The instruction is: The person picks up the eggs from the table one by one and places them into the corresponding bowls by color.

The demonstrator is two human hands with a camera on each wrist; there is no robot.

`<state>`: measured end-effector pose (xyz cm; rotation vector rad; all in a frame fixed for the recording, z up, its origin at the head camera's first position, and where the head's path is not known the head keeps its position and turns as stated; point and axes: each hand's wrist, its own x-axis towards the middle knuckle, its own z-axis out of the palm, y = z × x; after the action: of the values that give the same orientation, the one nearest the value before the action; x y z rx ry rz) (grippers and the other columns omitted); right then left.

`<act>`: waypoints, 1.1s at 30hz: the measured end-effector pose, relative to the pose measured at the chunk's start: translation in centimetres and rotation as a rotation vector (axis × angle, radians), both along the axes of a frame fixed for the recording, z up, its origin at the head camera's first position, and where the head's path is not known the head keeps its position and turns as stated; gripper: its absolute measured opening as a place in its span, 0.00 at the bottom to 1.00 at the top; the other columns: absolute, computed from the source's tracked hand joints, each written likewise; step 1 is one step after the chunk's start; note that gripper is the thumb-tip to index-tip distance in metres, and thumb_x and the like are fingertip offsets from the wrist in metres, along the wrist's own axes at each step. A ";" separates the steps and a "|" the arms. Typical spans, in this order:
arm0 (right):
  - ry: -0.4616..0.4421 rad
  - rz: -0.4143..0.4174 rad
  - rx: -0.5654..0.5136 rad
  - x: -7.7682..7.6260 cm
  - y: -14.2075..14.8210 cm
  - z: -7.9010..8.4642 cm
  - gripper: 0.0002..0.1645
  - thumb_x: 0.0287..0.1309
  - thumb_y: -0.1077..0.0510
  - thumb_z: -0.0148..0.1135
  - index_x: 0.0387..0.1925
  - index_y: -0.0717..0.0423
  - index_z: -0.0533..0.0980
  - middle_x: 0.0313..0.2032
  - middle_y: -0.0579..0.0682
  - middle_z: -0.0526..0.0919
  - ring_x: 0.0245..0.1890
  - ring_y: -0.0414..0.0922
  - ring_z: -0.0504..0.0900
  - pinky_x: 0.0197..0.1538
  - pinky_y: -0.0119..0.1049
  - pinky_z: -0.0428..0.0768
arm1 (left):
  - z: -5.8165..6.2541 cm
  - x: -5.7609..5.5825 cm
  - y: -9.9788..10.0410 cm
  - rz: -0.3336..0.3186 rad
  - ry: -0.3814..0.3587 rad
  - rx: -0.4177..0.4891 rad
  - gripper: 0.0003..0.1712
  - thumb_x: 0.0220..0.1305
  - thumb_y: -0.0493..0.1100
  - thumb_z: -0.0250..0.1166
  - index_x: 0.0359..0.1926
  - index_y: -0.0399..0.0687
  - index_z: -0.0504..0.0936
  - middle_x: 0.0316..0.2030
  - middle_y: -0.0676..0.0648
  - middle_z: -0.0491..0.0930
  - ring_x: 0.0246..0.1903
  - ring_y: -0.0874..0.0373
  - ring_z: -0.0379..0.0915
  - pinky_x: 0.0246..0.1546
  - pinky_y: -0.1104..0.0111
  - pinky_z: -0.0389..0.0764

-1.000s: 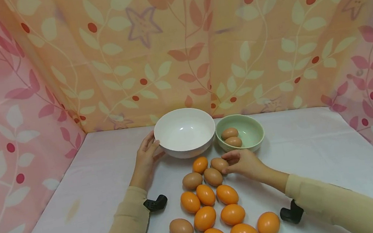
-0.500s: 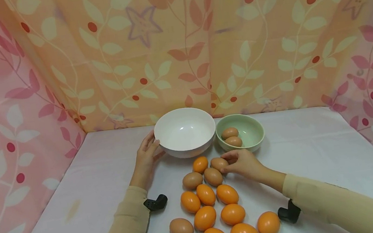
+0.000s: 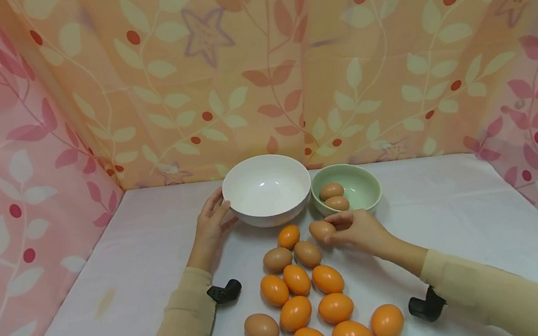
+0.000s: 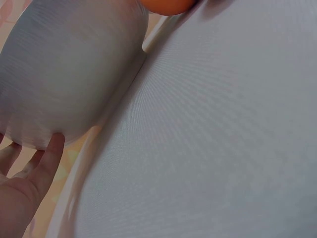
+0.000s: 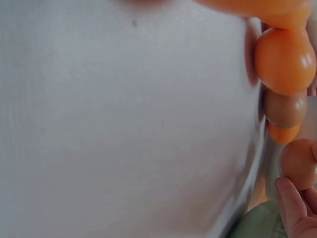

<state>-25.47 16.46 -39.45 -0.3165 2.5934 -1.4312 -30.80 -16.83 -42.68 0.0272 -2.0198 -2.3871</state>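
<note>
My right hand (image 3: 366, 233) pinches a brown egg (image 3: 321, 231) between thumb and fingers, just in front of the green bowl (image 3: 367, 191). In the right wrist view, fingertips (image 5: 290, 196) press against that same egg (image 5: 297, 163). Two brown eggs (image 3: 333, 197) lie inside the green bowl, towards its left side. My left hand (image 3: 209, 231) rests against the left outside wall of a large white bowl (image 3: 267, 191), fingers spread along it. From the left wrist, the thumb and fingertips touch the bowl's outer surface (image 4: 74, 69). Nothing lies inside the white bowl.
Several orange eggs (image 3: 296, 314) are spread over the white cloth (image 3: 138, 301) in front of the bowls. Two brown eggs (image 3: 308, 254) lie among them, and another brown egg (image 3: 261, 331) sits at the near left. Floral curtains (image 3: 256, 78) hang behind and at both sides.
The right hand has shifted slightly right and back with the brown egg, moving it away from the neighbouring eggs towards the green bowl. The left hand and both bowls have stayed put.
</note>
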 end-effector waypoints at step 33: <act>0.003 -0.086 -0.035 -0.1 1.7 5.2 0.34 0.50 0.47 0.76 0.58 0.55 0.80 0.54 0.55 0.86 0.53 0.42 0.84 0.49 0.19 0.77 | -0.2 -0.1 0.0 0.000 0.011 0.008 0.32 0.74 0.46 0.56 0.75 0.54 0.60 0.76 0.52 0.57 0.72 0.54 0.60 0.67 0.48 0.71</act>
<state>-25.61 18.11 -34.29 -0.2140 2.6165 -1.5058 -30.93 -16.86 -42.88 0.0140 -2.0054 -2.3895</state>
